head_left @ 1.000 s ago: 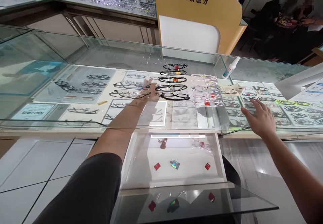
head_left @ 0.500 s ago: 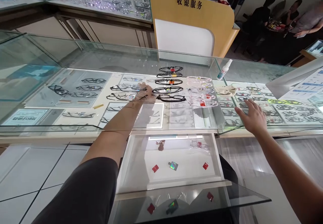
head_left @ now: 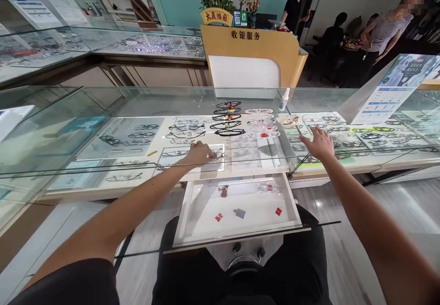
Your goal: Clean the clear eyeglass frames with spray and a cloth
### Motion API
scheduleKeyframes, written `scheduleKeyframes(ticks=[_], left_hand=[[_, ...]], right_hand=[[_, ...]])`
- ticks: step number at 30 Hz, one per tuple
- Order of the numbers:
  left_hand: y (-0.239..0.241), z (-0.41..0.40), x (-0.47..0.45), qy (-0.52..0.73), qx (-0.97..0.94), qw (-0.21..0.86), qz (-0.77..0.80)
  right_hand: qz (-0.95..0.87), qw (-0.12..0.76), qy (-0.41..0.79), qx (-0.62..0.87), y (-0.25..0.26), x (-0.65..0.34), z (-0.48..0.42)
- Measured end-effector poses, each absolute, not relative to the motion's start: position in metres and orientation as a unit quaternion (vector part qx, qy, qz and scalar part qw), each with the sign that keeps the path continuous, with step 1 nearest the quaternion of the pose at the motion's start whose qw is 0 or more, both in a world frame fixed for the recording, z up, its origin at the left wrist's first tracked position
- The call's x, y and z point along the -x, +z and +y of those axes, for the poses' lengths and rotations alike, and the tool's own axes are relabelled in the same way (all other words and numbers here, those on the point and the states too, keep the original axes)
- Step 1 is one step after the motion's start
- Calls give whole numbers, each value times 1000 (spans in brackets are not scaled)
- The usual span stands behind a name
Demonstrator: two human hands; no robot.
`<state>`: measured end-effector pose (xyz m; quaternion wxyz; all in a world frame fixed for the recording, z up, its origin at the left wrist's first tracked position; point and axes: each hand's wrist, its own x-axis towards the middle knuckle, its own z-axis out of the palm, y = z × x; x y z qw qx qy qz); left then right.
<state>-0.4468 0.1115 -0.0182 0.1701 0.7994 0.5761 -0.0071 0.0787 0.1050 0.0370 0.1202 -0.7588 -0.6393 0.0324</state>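
Observation:
My left hand [head_left: 200, 153] is over the near part of the display case, fingers curled. Beside its fingertips is a thin-framed pair of eyeglasses [head_left: 217, 154], which it appears to grip; the exact contact is hard to see. My right hand [head_left: 319, 143] rests with spread fingers on the glass top of the case [head_left: 343, 156] and holds nothing. Black eyeglasses [head_left: 229, 132] stand in a column beyond my left hand, with clear and pinkish eyeglasses [head_left: 264, 134] to their right. Thin-rimmed eyeglasses [head_left: 185, 134] lie to the left.
An open white drawer [head_left: 202, 231] at my lap holds red tags [head_left: 219, 217], a grey tag [head_left: 239, 213] and a brown item [head_left: 224, 191]. A spray bottle [head_left: 284, 99] and a folded cloth [head_left: 288, 120] are farther back. People stand beyond the wooden counter [head_left: 254, 48].
My left hand has drawn back toward me from the rows of eyeglasses. My right hand stays spread on the glass. The camera view has tilted up, showing more of the room.

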Motion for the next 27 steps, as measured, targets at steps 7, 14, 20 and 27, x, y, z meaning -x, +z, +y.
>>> scheduleKeyframes(ticks=[7,14,20,27], left_hand=[[11,8,439,-111,-799,288,516],[111,-45,433,-106,-805,390,434],[200,-3,457,-98,-814,301,486],[223,123,497,-119,-805,156,561]], right_hand=[[-642,128,35,755,37,-80,105],[-645,122,33,754,34,-82,105],[-650,135,21,747,28,-86,108],[-652,133,23,746,30,-85,107]])
